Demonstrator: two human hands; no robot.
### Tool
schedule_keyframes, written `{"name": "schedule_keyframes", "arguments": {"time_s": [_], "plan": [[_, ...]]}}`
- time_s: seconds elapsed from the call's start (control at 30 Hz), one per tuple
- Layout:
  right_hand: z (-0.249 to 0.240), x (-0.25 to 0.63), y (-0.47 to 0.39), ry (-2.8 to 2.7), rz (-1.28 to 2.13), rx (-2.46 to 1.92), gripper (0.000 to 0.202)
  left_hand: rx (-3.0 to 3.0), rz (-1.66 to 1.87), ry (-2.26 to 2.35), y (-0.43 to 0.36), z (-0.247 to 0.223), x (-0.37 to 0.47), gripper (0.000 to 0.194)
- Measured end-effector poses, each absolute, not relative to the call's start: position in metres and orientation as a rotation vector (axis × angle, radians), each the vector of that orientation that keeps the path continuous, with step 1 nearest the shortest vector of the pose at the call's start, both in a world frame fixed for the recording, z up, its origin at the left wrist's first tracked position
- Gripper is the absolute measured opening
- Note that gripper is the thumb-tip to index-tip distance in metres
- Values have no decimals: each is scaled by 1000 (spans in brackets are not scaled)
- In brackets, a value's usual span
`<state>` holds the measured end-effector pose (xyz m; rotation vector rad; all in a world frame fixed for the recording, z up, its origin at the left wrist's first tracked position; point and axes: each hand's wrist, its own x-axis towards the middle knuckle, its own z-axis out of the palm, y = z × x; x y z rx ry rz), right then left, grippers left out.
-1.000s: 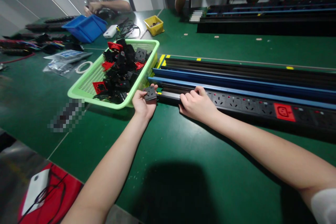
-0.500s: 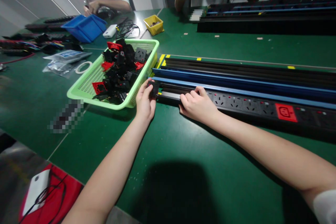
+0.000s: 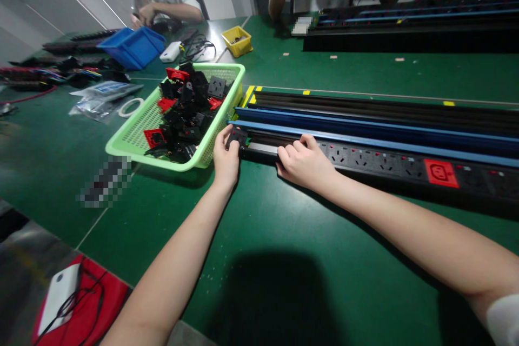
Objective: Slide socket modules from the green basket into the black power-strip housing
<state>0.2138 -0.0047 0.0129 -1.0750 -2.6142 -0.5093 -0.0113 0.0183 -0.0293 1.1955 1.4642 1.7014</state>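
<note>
While we're leaning over the green bench (image 3: 284, 238), our left hand (image 3: 226, 157) is pinching a small black socket module (image 3: 238, 135) right at the open left end of the long black power strip (image 3: 405, 165). The fingers are closing around the module's sides and it's sitting at the mouth of the strip's channel, touching the housing. Our right hand (image 3: 302, 161) is lying curled on top of the strip just beside it, fingertips pressing on the face next to the sockets already fitted. It's bracing, not gripping anything.

Handling-wise, we're guessing this module is light, hard moulded plastic, so it's stiff and not slippery, but probably fussy about going in square. Holding it by the two opposite side edges looks like the way to go, keeping fingers off the face and off whatever contacts are underneath. We can't tell from here if there are clips on it.

Just left of the hand, the lime green basket (image 3: 133, 140) is holding a pile of black and red socket modules (image 3: 182, 111). A red outlet (image 3: 440, 172) is sitting further along the strip, and blue-edged rails (image 3: 365, 124) are lying behind it. Other people's hands are working at the far side.
</note>
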Motion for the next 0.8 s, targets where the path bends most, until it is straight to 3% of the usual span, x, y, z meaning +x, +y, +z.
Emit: {"name": "schedule_keyframes", "arguments": {"time_s": [0.8], "plan": [[13,215,-5,-2638,-549,-1035,21,1235,1639,1544,17,-23,-14,34]]}}
